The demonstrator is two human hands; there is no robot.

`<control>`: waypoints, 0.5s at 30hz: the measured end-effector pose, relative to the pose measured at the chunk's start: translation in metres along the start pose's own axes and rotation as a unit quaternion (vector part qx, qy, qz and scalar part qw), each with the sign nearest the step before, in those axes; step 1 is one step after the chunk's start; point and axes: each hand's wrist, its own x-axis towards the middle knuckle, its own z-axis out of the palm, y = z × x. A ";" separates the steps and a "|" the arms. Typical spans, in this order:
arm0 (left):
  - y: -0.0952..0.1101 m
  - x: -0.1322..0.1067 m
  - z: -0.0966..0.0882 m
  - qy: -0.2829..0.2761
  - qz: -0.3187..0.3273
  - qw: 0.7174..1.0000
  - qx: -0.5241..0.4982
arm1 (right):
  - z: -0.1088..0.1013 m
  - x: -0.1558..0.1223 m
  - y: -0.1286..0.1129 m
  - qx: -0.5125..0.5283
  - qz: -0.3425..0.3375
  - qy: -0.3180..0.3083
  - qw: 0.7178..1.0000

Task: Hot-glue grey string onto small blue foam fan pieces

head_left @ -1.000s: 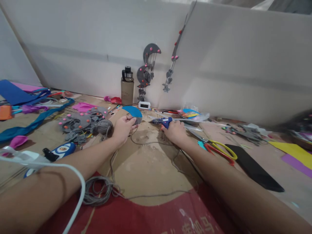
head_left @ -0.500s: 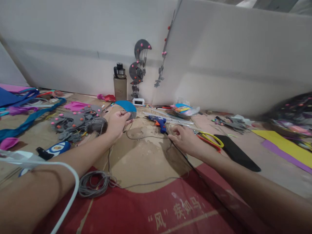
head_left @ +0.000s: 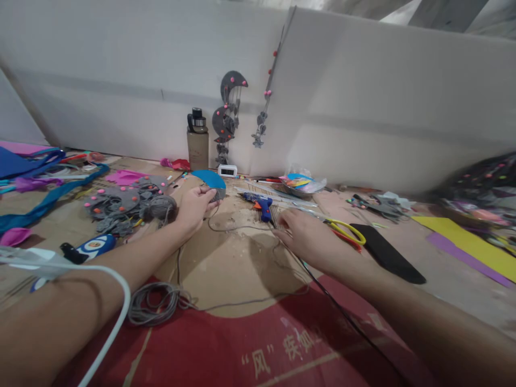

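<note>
My left hand (head_left: 195, 205) pinches a rounded piece of felt (head_left: 210, 178), blue on top with grey at its lower edge. Grey yarn (head_left: 234, 230) trails from beside those fingers across the cardboard towards my right hand (head_left: 303, 232). That hand hovers just right of a blue glue gun (head_left: 264, 208), over its black cord (head_left: 312, 271). Its fingers are bent, with a gap between thumb and forefinger, and nothing shows in them. Scissors with yellow and red handles (head_left: 350, 230) lie beyond its wrist.
A coil of grey yarn (head_left: 155, 305) lies in front of my left forearm. Grey felt cutouts with pompoms (head_left: 121, 199) and a yarn ball (head_left: 161, 208) lie left. A bottle (head_left: 198, 148) stands by the wall. A white cable (head_left: 121, 301) crosses my left forearm; a black phone-like slab (head_left: 389, 255) lies right.
My right hand has moved slightly left and turned, its fingers closer over the glue gun's cord. My left hand still holds the felt piece in nearly the same place. The view has shifted slightly.
</note>
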 end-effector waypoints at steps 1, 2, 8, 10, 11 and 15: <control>0.000 -0.001 0.001 -0.005 0.000 1.000 0.008 | 0.002 0.009 -0.010 0.051 -0.007 0.042 0.998; -0.001 -0.002 0.001 -0.011 0.004 1.000 0.018 | 0.007 0.018 -0.021 0.113 -0.013 0.073 0.991; -0.003 -0.005 -0.002 -0.040 0.040 0.995 0.084 | 0.065 0.078 -0.071 0.438 0.079 0.124 0.887; -0.004 -0.004 -0.006 -0.037 0.065 0.989 0.125 | 0.080 0.090 -0.078 0.519 0.123 0.109 0.839; -0.003 -0.003 -0.008 -0.035 0.081 0.984 0.152 | 0.085 0.094 -0.080 0.556 0.135 0.095 0.815; -0.002 -0.002 -0.011 -0.023 0.119 0.968 0.219 | 0.090 0.097 -0.080 0.645 0.132 0.044 0.751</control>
